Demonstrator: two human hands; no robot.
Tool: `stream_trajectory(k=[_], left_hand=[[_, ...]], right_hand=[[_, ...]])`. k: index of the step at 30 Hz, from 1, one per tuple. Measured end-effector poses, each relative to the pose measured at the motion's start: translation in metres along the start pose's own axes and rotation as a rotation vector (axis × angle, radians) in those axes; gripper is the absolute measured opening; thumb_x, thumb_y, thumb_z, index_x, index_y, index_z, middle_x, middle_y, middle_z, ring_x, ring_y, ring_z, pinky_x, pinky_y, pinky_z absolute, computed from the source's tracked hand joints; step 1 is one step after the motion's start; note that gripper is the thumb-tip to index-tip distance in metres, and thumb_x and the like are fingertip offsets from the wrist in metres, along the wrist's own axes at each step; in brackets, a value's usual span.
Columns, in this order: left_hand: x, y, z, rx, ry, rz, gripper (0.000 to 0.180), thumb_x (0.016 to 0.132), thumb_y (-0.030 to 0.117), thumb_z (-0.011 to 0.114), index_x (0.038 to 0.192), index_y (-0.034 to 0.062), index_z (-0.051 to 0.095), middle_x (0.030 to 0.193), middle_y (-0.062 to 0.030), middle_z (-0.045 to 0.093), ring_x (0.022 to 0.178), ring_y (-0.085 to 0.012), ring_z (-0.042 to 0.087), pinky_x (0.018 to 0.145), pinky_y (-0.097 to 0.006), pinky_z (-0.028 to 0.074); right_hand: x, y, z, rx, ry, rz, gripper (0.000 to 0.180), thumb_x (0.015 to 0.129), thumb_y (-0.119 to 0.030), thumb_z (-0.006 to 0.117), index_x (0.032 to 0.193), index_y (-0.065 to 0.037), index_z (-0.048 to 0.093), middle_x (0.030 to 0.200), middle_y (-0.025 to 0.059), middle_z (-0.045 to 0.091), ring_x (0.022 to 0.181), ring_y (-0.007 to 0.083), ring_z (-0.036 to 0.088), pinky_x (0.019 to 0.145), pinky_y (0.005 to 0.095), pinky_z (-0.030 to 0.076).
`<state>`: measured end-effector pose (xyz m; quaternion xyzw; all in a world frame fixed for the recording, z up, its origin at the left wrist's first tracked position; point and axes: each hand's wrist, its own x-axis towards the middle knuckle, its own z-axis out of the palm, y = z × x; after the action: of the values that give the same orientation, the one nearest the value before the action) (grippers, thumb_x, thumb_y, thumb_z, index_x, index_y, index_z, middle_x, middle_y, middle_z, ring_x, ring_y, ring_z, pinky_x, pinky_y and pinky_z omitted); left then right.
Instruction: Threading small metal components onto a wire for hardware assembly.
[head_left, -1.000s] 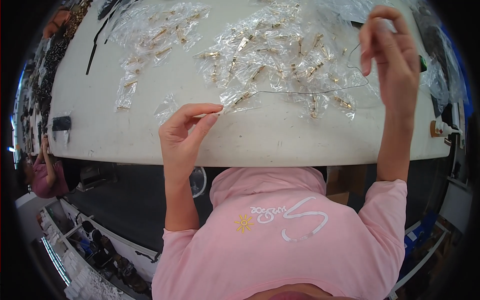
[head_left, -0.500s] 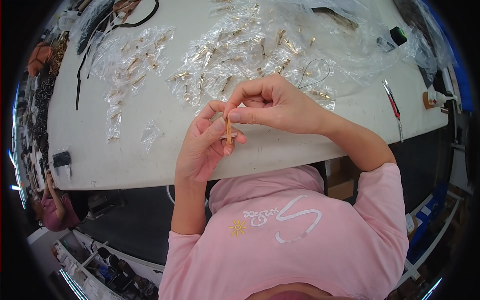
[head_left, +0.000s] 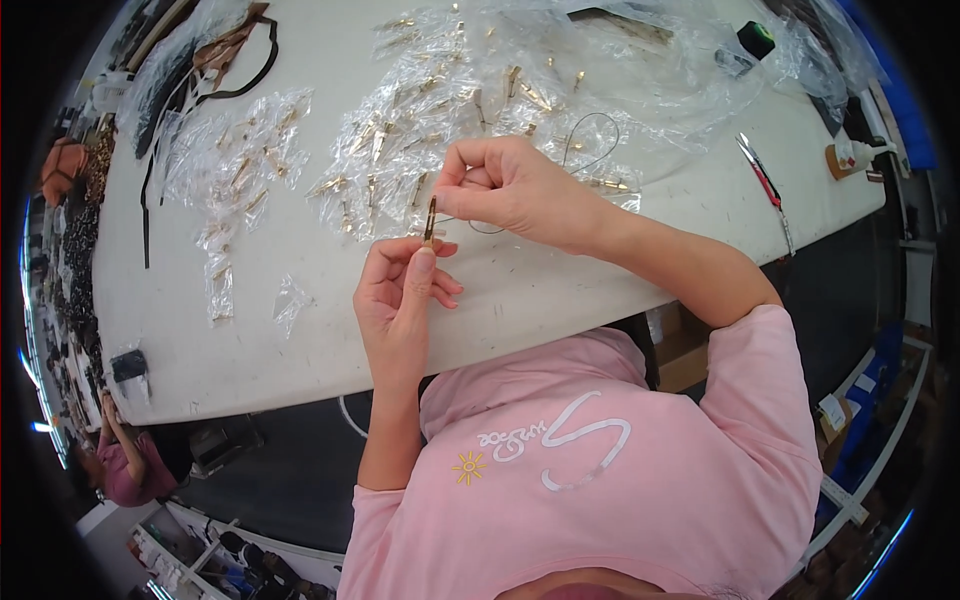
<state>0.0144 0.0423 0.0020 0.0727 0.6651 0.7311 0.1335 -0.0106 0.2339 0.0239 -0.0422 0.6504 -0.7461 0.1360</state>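
Over the near side of the table, a slim gold metal piece (head_left: 431, 222) with a dark middle stands nearly upright between my hands. My left hand (head_left: 395, 290) pinches its lower end between thumb and forefinger, the other fingers loosely curled. At its top end, my right hand (head_left: 500, 190) has thumb and forefinger closed together, the remaining fingers folded in. A thin dark cord (head_left: 487, 231) shows below my right hand. Beyond the hands lie clear plastic bags (head_left: 400, 125) with many small gold metal pieces in them.
More bagged gold pieces (head_left: 235, 165) lie to the left. Red-handled tweezers or snips (head_left: 765, 185) and a small bottle (head_left: 850, 157) are at the right. A black strap (head_left: 262, 72) curves at the far left. Another person (head_left: 130, 460) is beyond the left table edge.
My left hand has shifted down a little and now grips the gold piece by its lower end, holding it higher and more upright. The whole view has turned slightly.
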Motion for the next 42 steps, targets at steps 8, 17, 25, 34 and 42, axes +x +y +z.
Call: stream_trajectory(k=[8,17,25,34,42], left_hand=[[0.000,0.000,0.005,-0.052,-0.019,-0.075,0.016,0.099,0.016,0.057,0.101,0.0007,0.056,0.095,-0.0122,0.066,0.070,-0.0094,0.059,0.063,-0.023,0.046],[0.000,-0.007,-0.017,-0.039,0.100,-0.037,0.010,0.097,0.011,0.056,0.099,0.0016,0.056,0.093,-0.0121,0.067,0.069,-0.0104,0.059,0.065,-0.024,0.048],[0.004,-0.005,-0.012,-0.010,0.065,-0.068,0.011,0.096,0.012,0.059,0.096,0.0012,0.056,0.089,-0.0110,0.066,0.069,-0.0113,0.058,0.067,-0.025,0.047],[0.006,-0.007,-0.013,-0.008,0.042,-0.081,0.010,0.095,0.011,0.059,0.095,0.0008,0.056,0.088,-0.0112,0.066,0.070,-0.0118,0.058,0.068,-0.026,0.048],[0.001,-0.005,-0.022,-0.055,0.064,-0.080,0.008,0.095,0.009,0.058,0.096,0.0014,0.057,0.091,-0.0119,0.067,0.072,-0.0131,0.060,0.068,-0.026,0.049]], right_hand=[[-0.002,0.006,-0.002,-0.003,-0.009,-0.031,0.015,0.093,-0.018,0.064,0.088,-0.004,0.059,0.061,-0.0098,0.046,0.057,-0.0007,0.036,0.051,0.0207,0.029],[0.003,-0.037,-0.149,-0.922,0.618,-0.140,0.031,0.093,-0.035,0.063,0.092,-0.004,0.070,0.063,-0.0037,0.056,0.058,0.0067,0.046,0.056,0.0261,0.037],[0.007,-0.021,-0.257,-1.097,0.558,0.239,0.035,0.082,-0.036,0.070,0.094,-0.003,0.069,0.089,0.0089,0.067,0.091,0.0193,0.063,0.079,0.0325,0.048],[-0.005,-0.027,-0.266,-0.954,0.659,0.144,0.027,0.084,-0.030,0.069,0.093,-0.005,0.070,0.083,0.0017,0.064,0.079,0.0132,0.057,0.070,0.0283,0.045],[-0.018,-0.086,-0.174,-0.588,0.505,-0.351,0.027,0.098,-0.026,0.055,0.104,-0.004,0.070,0.068,-0.0048,0.059,0.047,0.0001,0.030,0.047,0.0175,0.030]])
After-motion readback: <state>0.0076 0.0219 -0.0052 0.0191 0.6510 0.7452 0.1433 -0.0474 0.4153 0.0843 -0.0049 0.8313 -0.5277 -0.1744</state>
